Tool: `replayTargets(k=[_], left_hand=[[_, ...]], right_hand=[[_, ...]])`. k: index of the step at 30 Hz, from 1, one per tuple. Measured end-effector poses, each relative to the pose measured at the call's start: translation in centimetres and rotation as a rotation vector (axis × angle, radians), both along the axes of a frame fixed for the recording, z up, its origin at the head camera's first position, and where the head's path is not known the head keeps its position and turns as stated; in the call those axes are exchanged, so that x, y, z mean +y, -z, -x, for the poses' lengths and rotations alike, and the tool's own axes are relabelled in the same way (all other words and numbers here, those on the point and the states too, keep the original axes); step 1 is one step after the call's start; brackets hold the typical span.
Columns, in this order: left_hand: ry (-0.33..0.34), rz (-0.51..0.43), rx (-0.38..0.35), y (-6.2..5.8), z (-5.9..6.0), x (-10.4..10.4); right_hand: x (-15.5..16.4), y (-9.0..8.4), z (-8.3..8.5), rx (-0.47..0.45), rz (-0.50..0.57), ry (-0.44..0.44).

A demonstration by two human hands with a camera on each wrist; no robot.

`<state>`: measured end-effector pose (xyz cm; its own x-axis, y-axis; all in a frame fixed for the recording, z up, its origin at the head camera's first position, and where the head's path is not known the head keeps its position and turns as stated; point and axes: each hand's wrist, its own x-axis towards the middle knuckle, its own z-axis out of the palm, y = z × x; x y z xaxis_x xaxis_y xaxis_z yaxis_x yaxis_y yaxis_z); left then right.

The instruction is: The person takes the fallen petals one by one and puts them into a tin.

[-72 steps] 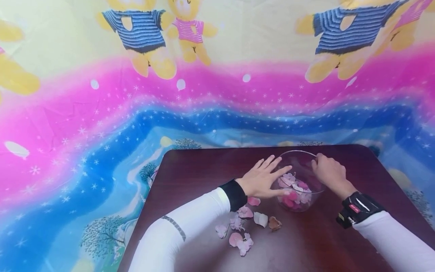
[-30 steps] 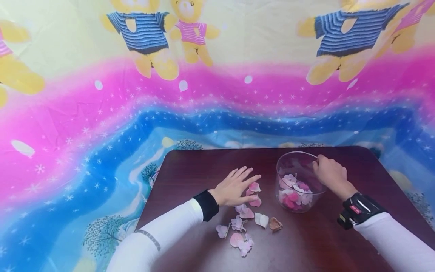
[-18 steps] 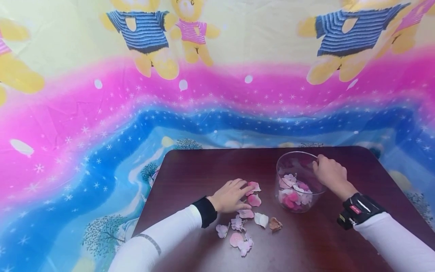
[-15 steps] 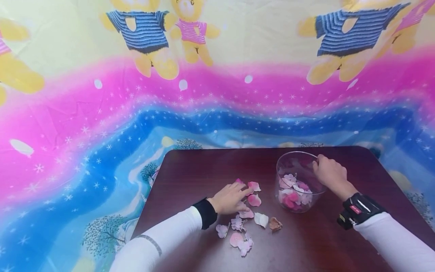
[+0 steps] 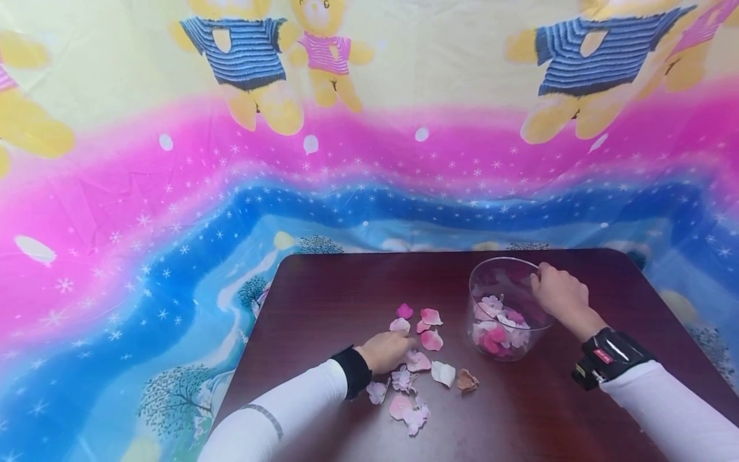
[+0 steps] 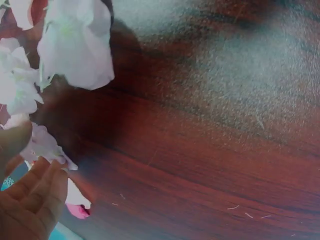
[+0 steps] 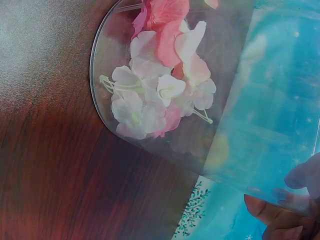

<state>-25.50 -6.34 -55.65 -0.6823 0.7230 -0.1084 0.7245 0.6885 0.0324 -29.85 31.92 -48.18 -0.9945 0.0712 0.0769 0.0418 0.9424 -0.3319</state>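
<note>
- The petals (image 5: 412,366) are thin fabric pieces in pale pink, deep pink, white and lilac, with one brownish piece (image 5: 466,380); they lie flat and scattered on the dark red-brown desk (image 5: 323,289), left of the glass bowl (image 5: 508,308).
- The scatter runs as a loose band from a deep pink petal (image 5: 405,311) at the far end to a pale pink cluster (image 5: 411,412) near the front edge, so its long axis points away from the person.
- The left hand (image 5: 385,351) rests on the desk at the band's left edge, its fingers (image 6: 40,187) curled in over a pale petal (image 6: 42,145); whether they pinch it, I cannot tell.
- The right hand (image 5: 561,296) grips the bowl's far right rim, fingers (image 7: 267,210) curled round the glass wall.
- The bowl stands upright, mouth up, clear and round, holding a heap of pink and white petals (image 7: 160,95) with thin green stems.
- A bright cloth (image 5: 173,212) with bears and stars hangs behind the desk.
</note>
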Motion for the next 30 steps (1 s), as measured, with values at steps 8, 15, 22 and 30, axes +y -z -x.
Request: replayTargets(k=[8, 15, 22, 30], left_hand=[[-0.075, -0.03, -0.043, -0.2, 0.2, -0.2], [-0.124, -0.069, -0.072, 0.1, 0.4, -0.3], [-0.037, -0.085, 0.04, -0.9, 0.0, 0.7], [0.004, -0.097, 0.12, -2.5, -0.4, 1.5]], right_hand=[[-0.2, -0.2, 0.0, -0.001, 0.002, -0.001], [-0.4, -0.5, -0.2, 0.004, 0.007, -0.009], [-0.3, -0.6, -0.2, 0.007, 0.004, -0.008], [-0.1, -0.3, -0.3, -0.008, 0.005, -0.011]])
